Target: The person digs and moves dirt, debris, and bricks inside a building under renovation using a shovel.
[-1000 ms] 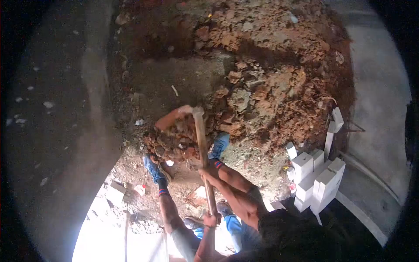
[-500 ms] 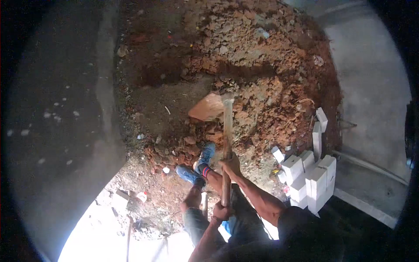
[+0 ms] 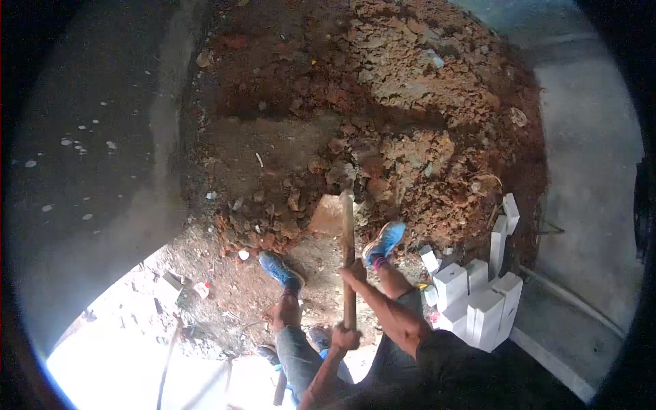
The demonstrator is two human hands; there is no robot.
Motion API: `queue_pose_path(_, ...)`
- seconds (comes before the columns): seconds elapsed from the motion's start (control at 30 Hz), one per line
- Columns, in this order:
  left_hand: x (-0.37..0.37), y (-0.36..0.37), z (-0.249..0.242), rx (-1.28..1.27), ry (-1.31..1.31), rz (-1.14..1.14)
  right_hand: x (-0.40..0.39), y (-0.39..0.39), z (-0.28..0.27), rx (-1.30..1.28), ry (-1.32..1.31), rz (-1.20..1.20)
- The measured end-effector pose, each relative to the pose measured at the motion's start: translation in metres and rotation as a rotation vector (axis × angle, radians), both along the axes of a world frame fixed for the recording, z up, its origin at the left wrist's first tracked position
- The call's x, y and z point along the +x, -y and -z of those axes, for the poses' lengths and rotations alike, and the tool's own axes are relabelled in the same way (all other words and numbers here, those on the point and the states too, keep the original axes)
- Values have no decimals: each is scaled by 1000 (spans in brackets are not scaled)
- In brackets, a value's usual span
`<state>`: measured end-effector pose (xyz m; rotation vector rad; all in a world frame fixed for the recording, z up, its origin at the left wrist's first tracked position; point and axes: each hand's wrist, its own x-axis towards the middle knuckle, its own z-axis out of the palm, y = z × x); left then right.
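Both my hands are wrapped round the wooden handle of a hoe [image 3: 348, 229]. My right hand [image 3: 353, 272] grips it midway up, and my left hand [image 3: 346, 337] holds it near the lower end, close to my legs. The hoe's wide, flat blade [image 3: 326, 216] rests low against the loose reddish soil [image 3: 417, 160], just ahead of my feet. My blue shoes stand apart, the left shoe [image 3: 280, 268] and the right shoe [image 3: 385, 242] on either side of the handle.
White blocks [image 3: 486, 311] are stacked close on my right, beside a grey concrete surface [image 3: 588, 137]. A dark grey wall [image 3: 89, 171] runs along the left. A thin pole [image 3: 169, 359] lies at lower left. Dark shoe-like shapes [image 3: 319, 337] show near my legs.
The hoe blade has come back toward me through the soil. My right foot has shifted to the right, widening my stance. Both hands keep their grip on the handle.
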<state>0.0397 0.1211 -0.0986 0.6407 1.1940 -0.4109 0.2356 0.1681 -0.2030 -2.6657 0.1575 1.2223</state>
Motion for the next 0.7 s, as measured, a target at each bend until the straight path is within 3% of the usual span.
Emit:
queue_pose_path(0.03,-1,24,18,156,59,37,0,8,-9,-25,92,-41)
queue_pose_path(0.07,21,29,16,159,45,27,12,20,-16,18,-59,39)
queue_pose_path(0.13,42,38,-30,-42,-60,54,29,61,-35,73,-122,100)
queue_pose_path(0.23,173,-27,-74,80,-26,165,137,43,-21,393,-153,162)
queue_pose_path(0.3,222,-34,-11,-86,249,-235,217,-19,-4,388,194,-89)
queue_pose_path(0.33,260,-49,16,83,273,-121,258,-52,4,345,381,-206)
queue_pose_path(0.37,295,-65,45,233,285,-30,306,-114,-67,353,-76,-20)
queue_pose_path(0.43,360,-104,105,453,360,69,382,-113,80,751,-113,93)
queue_pose_path(0.47,385,-118,133,534,427,88,411,-149,58,438,102,-401)
queue_pose_path(0.5,402,-129,153,572,504,62,413,-175,47,372,255,-436)
queue_pose_path(0.57,421,-131,186,322,555,-186,423,-179,94,282,199,-418)
queue_pose_path(0.6,419,-130,193,-98,359,-390,420,-175,115,243,170,-410)
queue_pose_path(0.7,396,-90,244,-101,370,-376,399,-140,154,258,184,-397)
